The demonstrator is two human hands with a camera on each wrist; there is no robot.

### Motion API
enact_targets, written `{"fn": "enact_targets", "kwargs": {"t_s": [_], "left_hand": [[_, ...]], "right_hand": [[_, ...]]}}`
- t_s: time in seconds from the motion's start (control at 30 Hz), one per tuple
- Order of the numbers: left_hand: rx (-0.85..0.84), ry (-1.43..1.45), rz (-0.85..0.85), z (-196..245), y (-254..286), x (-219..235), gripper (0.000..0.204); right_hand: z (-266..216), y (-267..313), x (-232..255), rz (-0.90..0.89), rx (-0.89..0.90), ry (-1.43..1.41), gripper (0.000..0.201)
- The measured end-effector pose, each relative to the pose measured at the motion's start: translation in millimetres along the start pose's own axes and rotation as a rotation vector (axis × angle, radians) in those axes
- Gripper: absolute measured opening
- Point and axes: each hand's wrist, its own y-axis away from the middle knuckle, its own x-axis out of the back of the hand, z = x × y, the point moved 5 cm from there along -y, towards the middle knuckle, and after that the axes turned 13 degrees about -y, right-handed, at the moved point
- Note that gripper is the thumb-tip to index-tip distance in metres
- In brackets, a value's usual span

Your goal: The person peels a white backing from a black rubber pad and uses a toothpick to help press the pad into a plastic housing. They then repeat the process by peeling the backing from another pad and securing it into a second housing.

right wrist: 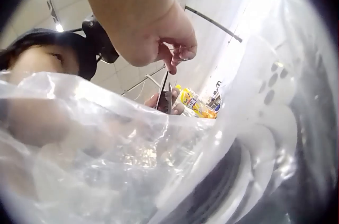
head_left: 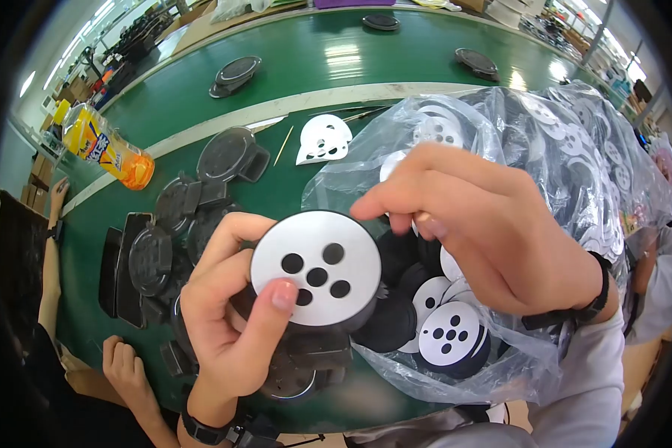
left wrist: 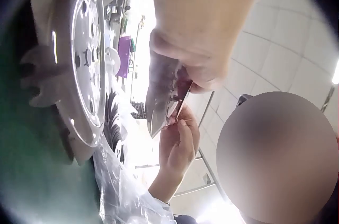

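Observation:
My left hand (head_left: 228,321) grips a round dark plastic part, its thumb lying on the white disc (head_left: 313,235) that covers the part's face. Several round holes show dark through the disc. My right hand (head_left: 478,231) is at the upper right of the part, index fingertip right at the rim, thumb and other fingers bent and apart from it. From the right wrist view, that fingertip meets the edge of the held part (right wrist: 164,94). Below the right hand, more white discs with holes (head_left: 449,334) lie among black round pieces (head_left: 387,325) in a clear plastic bag (head_left: 530,373).
Dark round housings (head_left: 224,153) crowd the green table to the left. An orange drink bottle (head_left: 101,145) leans behind them. A thin stick (head_left: 284,144) and a white cut-out (head_left: 325,138) lie farther back. Another person's hand (head_left: 129,373) rests at left. Round parts (head_left: 237,71) sit on the green belt.

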Motion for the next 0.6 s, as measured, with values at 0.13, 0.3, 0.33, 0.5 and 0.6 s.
{"fn": "enact_targets", "kwargs": {"t_s": [0.13, 0.3, 0.33, 0.5, 0.6], "left_hand": [[0.055, 0.013, -0.012, -3.2, -0.8, 2.6, 0.016], [0.002, 0.019, -0.013, 0.1, -0.1, 4.1, 0.018], [0.006, 0.015, -0.013, -0.2, -0.2, 4.6, 0.018], [-0.083, -0.058, -0.048, 4.5, 0.0, 5.1, 0.017], [-0.128, -0.115, -0.066, 4.7, -0.7, 6.0, 0.016]], "right_hand": [[-9.1, -2.3, 5.6, -0.007, -0.081, 0.048, 0.02], [-3.6, -1.4, 3.0, -0.036, -0.25, -0.181, 0.018], [-4.7, -1.6, 3.3, -0.037, -0.249, -0.187, 0.018], [-3.5, -2.3, 2.5, 0.022, -0.168, -0.135, 0.011], [-5.3, -0.4, 3.3, 0.096, -0.261, -0.22, 0.008]]}}
